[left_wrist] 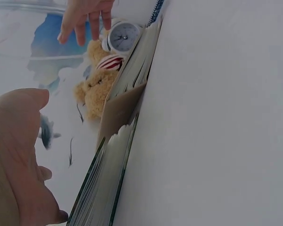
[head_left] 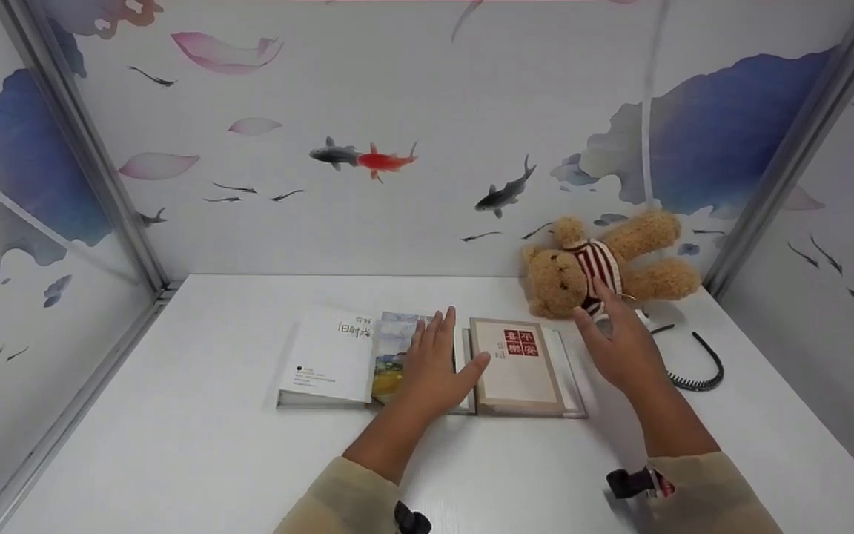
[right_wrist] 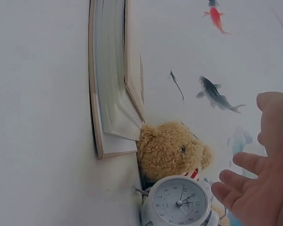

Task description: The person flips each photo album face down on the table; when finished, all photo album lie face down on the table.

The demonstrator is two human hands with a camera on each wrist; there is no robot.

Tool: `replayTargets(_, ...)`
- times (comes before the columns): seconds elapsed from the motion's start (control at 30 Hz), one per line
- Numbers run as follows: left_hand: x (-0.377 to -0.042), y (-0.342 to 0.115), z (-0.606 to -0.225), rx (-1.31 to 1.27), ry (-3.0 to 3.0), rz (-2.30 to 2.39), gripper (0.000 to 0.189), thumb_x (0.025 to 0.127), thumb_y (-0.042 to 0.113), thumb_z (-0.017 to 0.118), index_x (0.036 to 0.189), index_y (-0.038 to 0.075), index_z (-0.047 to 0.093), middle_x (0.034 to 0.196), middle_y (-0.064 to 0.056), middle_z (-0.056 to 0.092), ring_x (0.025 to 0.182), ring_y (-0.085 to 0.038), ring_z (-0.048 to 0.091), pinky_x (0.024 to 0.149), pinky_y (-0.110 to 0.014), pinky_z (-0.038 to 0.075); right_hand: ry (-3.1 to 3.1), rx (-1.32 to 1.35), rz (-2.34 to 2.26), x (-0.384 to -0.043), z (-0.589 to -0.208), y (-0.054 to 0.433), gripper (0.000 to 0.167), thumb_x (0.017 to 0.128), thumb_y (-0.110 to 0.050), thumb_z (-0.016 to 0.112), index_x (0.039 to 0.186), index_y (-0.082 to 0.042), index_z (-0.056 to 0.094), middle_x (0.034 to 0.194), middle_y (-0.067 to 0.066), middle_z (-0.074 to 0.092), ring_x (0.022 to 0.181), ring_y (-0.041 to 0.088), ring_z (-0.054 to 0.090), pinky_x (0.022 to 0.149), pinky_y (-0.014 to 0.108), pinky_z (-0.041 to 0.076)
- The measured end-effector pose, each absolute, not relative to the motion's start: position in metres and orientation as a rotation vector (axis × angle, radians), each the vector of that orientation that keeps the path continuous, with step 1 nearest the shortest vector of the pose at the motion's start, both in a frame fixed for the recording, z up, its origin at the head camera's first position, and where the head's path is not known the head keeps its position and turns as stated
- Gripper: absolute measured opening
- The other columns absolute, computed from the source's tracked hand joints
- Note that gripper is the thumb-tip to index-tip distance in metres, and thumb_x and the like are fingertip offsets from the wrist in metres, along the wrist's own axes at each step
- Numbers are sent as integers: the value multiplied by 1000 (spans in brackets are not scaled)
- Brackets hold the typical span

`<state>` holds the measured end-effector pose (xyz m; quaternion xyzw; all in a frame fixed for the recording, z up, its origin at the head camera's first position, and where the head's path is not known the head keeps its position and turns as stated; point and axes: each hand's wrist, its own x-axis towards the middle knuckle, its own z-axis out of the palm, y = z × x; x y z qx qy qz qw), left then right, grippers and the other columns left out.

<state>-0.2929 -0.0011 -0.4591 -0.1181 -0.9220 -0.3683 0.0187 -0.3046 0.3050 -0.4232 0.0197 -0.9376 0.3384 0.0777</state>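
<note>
Head view, left hand: we see the left hand [head_left: 433,367] lying flat with fingers straight and a little spread on the row of books on the white table [head_left: 175,445], its thumb reaching onto the beige hardcover book with a red title block [head_left: 517,367].
Head view, books: the beige book lies flat with its long axis running away from us; to its left lie a book with a painted landscape cover [head_left: 391,356] and a white paperback book [head_left: 327,357].
Head view, right hand: the right hand [head_left: 620,341] hovers open, fingers straight, just right of the beige book and just in front of the tan plush teddy bear in a red-striped shirt [head_left: 590,263].
Head view, nearer hand: we judge the right hand the nearer one to the bear, which lies beyond its fingertips; a black coiled cord [head_left: 697,371] lies to its right.
Left wrist view: the left hand [left_wrist: 19,160] shows palm and thumb beside the book edges [left_wrist: 108,174]; past them the bear [left_wrist: 94,89] and a small white alarm clock [left_wrist: 124,36] sit under the right hand's fingers [left_wrist: 82,16].
Right wrist view: the right hand [right_wrist: 257,188] is open, holding nothing, beside the alarm clock [right_wrist: 179,201], which sits touching the bear [right_wrist: 172,150]; the beige book [right_wrist: 111,84] lies just beyond the bear.
</note>
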Motion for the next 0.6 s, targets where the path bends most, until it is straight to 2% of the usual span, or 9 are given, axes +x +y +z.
replayTargets(0.07, -293, 6, -460, -371, -2832, -1267, 95, 102, 67, 57, 174, 27, 10, 182, -8, 15, 170, -40, 5, 133, -69, 17, -2795, 57, 1040, -304, -424, 305, 87, 103, -79, 37, 173, -40, 3, 181, 12, 16, 164, 52, 17, 124, 80, 20)
replayTargets(0.2, -294, 20, -461, -377, -2773, -1483, 95, 101, 66, 59, 174, 28, 12, 182, -8, 17, 170, -38, 7, 131, -71, 20, -2797, 75, 1077, -304, -424, 304, 88, 103, -79, 38, 173, -38, 6, 179, 12, 25, 160, 49, 31, 122, 77, 31)
replayTargets(0.3, -295, 31, -462, -359, -2736, -1599, 95, 101, 67, 59, 174, 28, 13, 181, -9, 18, 169, -38, 14, 131, -69, 24, -2809, 91, 1127, -304, -424, 302, 91, 101, -81, 39, 173, -37, 7, 177, 12, 31, 156, 47, 40, 119, 74, 38)
replayTargets(0.43, -295, 41, -462, -297, -2691, -1742, 95, 100, 67, 61, 174, 27, 16, 181, -10, 17, 166, -41, 22, 130, -69, 27, -2817, 95, 1236, -306, -429, 300, 93, 100, -81, 41, 174, -35, 8, 175, 11, 36, 156, 45, 42, 118, 71, 43)
replayTargets(0.6, -289, 47, -465, -226, -2658, -1867, 94, 100, 60, 64, 173, 23, 19, 181, -13, 14, 166, -46, 20, 129, -71, 25, -2786, 126, 1378, -310, -443, 300, 95, 101, -77, 46, 174, -23, 17, 169, 18, 43, 153, 48, 45, 117, 65, 47)
